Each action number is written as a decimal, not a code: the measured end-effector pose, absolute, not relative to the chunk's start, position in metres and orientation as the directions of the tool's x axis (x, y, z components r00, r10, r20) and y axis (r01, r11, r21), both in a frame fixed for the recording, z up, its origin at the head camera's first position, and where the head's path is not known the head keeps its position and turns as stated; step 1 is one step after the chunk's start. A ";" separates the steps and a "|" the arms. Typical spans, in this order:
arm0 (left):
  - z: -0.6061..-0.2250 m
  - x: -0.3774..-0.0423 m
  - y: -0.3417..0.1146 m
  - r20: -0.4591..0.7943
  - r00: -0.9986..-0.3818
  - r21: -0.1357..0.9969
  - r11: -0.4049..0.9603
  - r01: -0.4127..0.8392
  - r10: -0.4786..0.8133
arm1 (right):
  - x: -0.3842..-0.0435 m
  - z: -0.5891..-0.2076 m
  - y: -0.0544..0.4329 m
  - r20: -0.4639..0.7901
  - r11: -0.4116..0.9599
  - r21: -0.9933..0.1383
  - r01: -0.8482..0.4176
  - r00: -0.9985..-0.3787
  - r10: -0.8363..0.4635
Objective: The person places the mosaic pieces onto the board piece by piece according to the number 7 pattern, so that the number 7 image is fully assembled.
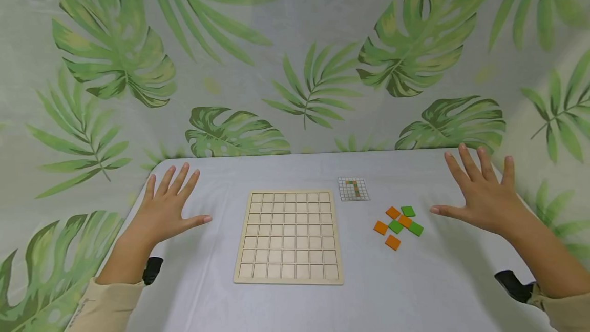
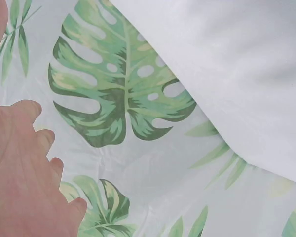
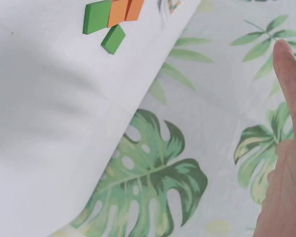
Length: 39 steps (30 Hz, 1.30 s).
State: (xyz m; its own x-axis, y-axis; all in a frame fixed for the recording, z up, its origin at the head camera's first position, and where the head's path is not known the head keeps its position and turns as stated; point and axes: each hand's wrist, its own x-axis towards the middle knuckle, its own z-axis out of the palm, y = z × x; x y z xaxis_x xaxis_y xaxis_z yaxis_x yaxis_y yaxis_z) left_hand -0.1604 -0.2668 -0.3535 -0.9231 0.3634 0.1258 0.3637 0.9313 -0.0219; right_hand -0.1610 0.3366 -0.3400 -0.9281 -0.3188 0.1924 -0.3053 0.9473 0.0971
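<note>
My left hand [image 1: 163,211] hovers at the table's left side with fingers spread, holding nothing. On the right, my right hand [image 1: 490,201] is likewise spread and holds nothing. Between them lies a square wooden grid board [image 1: 289,237] with bare cells. Several loose square tiles lie between the board and my right hand, such as an orange tile [image 1: 393,242] and a green tile [image 1: 416,228]. Behind them is a small pattern card [image 1: 354,189] printed with a grid and coloured squares. The right wrist view shows a green tile [image 3: 113,39] near the table edge.
A white cloth covers the table [image 1: 207,296]. Its far edge meets a leaf-patterned curtain [image 1: 313,91], which also hangs at both sides. Dark straps [image 1: 153,269] sit at the wrists, by the beige sleeves.
</note>
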 end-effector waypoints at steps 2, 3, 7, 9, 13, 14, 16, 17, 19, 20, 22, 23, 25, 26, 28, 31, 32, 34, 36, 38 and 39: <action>-0.354 -0.160 -0.267 0.126 -0.923 -0.024 0.931 0.365 0.365 | -0.161 -0.340 0.337 0.193 0.948 0.096 -0.305 -0.928 -0.318; -0.354 -0.160 -0.267 0.126 -0.922 -0.025 0.931 0.365 0.365 | -0.161 -0.340 0.337 0.193 0.948 0.095 -0.305 -0.928 -0.318; -0.355 -0.160 -0.267 0.130 -0.922 -0.030 0.931 0.364 0.365 | -0.161 -0.341 0.336 0.195 0.946 0.089 -0.312 -0.926 -0.324; -0.355 -0.160 -0.267 0.132 -0.922 -0.033 0.931 0.363 0.364 | -0.161 -0.341 0.336 0.198 0.945 0.085 -0.317 -0.924 -0.328; -0.354 -0.160 -0.267 0.141 -0.917 -0.032 0.928 0.372 0.372 | -0.161 -0.340 0.335 0.207 0.944 0.083 -0.320 -0.921 -0.331; -0.353 -0.160 -0.267 0.144 -0.916 -0.033 0.926 0.375 0.376 | -0.161 -0.339 0.335 0.209 0.944 0.083 -0.320 -0.920 -0.330; -0.352 -0.160 -0.268 0.151 -0.912 -0.032 0.924 0.380 0.380 | -0.162 -0.339 0.336 0.213 0.944 0.087 -0.319 -0.919 -0.331; -0.352 -0.160 -0.268 0.155 -0.911 -0.035 0.924 0.382 0.382 | -0.162 -0.338 0.336 0.214 0.943 0.088 -0.320 -0.919 -0.332; -0.352 -0.160 -0.268 0.159 -0.910 -0.038 0.923 0.382 0.383 | -0.162 -0.338 0.336 0.217 0.943 0.091 -0.322 -0.917 -0.334; -0.352 -0.160 -0.268 0.159 -0.910 -0.039 0.924 0.382 0.383 | -0.162 -0.337 0.336 0.218 0.942 0.094 -0.321 -0.917 -0.335; -0.351 -0.160 -0.269 0.161 -0.910 -0.043 0.924 0.379 0.381 | -0.162 -0.337 0.335 0.218 0.942 0.095 -0.323 -0.916 -0.336; -0.351 -0.160 -0.269 0.162 -0.910 -0.046 0.924 0.379 0.381 | -0.162 -0.336 0.335 0.220 0.941 0.094 -0.324 -0.915 -0.337; -0.351 -0.160 -0.269 0.167 -0.909 -0.046 0.924 0.381 0.383 | -0.161 -0.336 0.334 0.228 0.940 0.085 -0.330 -0.912 -0.341; -0.351 -0.160 -0.269 0.174 -0.906 -0.041 0.922 0.385 0.386 | -0.161 -0.336 0.334 0.234 0.939 0.076 -0.337 -0.909 -0.345; -0.352 -0.160 -0.268 0.192 -0.897 -0.027 0.916 0.401 0.399 | -0.161 -0.338 0.333 0.252 0.931 0.043 -0.362 -0.898 -0.361; -0.357 -0.159 -0.267 0.229 -0.878 0.020 0.900 0.436 0.421 | -0.162 -0.342 0.330 0.293 0.905 -0.024 -0.424 -0.869 -0.399; -0.359 -0.159 -0.266 0.246 -0.871 0.038 0.894 0.447 0.425 | -0.162 -0.345 0.329 0.307 0.893 -0.051 -0.447 -0.858 -0.412; -0.365 -0.158 -0.264 0.284 -0.858 0.076 0.882 0.465 0.428 | -0.161 -0.350 0.326 0.333 0.860 -0.108 -0.498 -0.834 -0.441; -0.373 -0.157 -0.261 0.327 -0.844 0.117 0.868 0.482 0.425 | -0.160 -0.357 0.321 0.346 0.829 -0.168 -0.533 -0.819 -0.457; -0.381 -0.156 -0.256 0.360 -0.836 0.165 0.854 0.494 0.414 | -0.157 -0.364 0.317 0.335 0.803 -0.238 -0.547 -0.822 -0.461; -0.385 -0.155 -0.253 0.370 -0.834 0.196 0.843 0.501 0.409 | -0.155 -0.367 0.314 0.322 0.790 -0.272 -0.549 -0.826 -0.463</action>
State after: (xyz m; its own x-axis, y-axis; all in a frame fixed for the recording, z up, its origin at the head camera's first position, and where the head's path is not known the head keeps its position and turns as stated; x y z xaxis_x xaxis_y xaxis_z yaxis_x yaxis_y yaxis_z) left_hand -0.1549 -0.2532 -0.3847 -0.8339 0.4094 0.3701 0.5010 0.8429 0.1963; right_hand -0.1546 0.3142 -0.3673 -0.8258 -0.4627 0.3225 -0.5490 0.7904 -0.2718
